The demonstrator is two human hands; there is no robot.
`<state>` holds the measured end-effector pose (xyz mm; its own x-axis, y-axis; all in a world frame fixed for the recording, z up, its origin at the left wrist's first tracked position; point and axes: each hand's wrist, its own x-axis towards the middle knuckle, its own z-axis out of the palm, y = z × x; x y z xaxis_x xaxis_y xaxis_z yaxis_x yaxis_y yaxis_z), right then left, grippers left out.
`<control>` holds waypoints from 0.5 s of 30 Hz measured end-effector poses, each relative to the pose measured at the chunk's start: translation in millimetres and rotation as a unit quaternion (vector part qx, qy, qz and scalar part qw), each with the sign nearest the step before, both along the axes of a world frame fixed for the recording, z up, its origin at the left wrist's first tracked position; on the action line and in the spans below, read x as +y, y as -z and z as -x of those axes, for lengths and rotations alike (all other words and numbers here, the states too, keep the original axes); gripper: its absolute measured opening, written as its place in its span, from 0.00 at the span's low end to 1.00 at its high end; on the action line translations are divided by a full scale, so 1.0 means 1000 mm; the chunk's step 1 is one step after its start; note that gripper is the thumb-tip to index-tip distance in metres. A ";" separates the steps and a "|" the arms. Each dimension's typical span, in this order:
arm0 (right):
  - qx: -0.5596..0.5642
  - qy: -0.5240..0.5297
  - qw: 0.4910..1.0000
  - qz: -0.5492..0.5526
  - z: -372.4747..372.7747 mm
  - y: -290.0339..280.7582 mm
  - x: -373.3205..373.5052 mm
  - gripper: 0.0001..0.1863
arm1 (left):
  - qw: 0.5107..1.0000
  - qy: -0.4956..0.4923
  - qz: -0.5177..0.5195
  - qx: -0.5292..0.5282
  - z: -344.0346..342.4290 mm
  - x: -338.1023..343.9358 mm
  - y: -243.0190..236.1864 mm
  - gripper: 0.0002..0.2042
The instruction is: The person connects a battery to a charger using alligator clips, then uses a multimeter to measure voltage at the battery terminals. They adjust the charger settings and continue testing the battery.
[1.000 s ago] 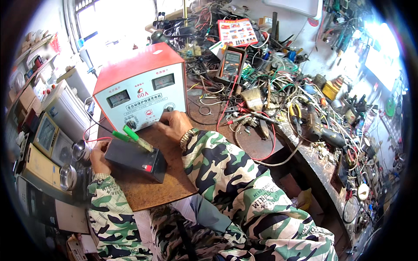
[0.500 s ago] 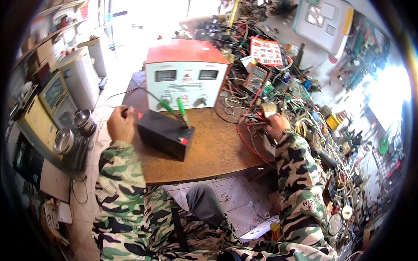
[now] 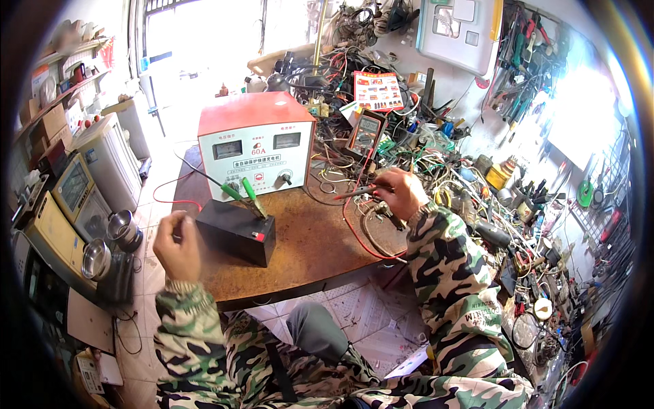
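Workshop: a bright window [image 3: 204, 54] at the upper left, tools [image 3: 528, 41] hung at the upper right, piled wires [image 3: 443, 151] down the right side.
Worktop [image 3: 320, 235]: brown and scuffed, across the centre of the frame.
Charger [image 3: 253, 169]: red-topped, white-fronted box left of centre, standing on the worktop with its two gauges toward you.
Battery [image 3: 230, 232]: black block in front of the charger, left of centre, its red terminal [image 3: 258, 236] at the near right end.
Clip [image 3: 249, 188]: green-handled, standing up at the battery's right end; it looks fastened there, so that connection seems made.
Red lead [image 3: 178, 202]: comes round from the left toward the battery; its end is hidden, and no clip shows on the red terminal, so that side seems unconnected.
Meter [image 3: 366, 133]: propped above centre-right among the wires.
Probe [image 3: 357, 193]: right of centre, well apart from the battery, so no contact there.
Left hand [image 3: 178, 245]: raised just beside the battery's left end, your fingers curled; you cannot tell whether they hold anything.
Right hand [image 3: 400, 191]: lifted over the worktop's right side, fingers pinching the probe, which points left.
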<state>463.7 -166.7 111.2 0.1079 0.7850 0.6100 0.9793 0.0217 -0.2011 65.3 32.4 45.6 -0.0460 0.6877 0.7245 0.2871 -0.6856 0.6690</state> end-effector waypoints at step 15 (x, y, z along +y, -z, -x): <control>0.162 -0.156 0.974 0.034 0.158 0.014 -0.011 0.08 | 0.943 0.166 -0.081 0.278 -0.092 -0.130 0.005 0.11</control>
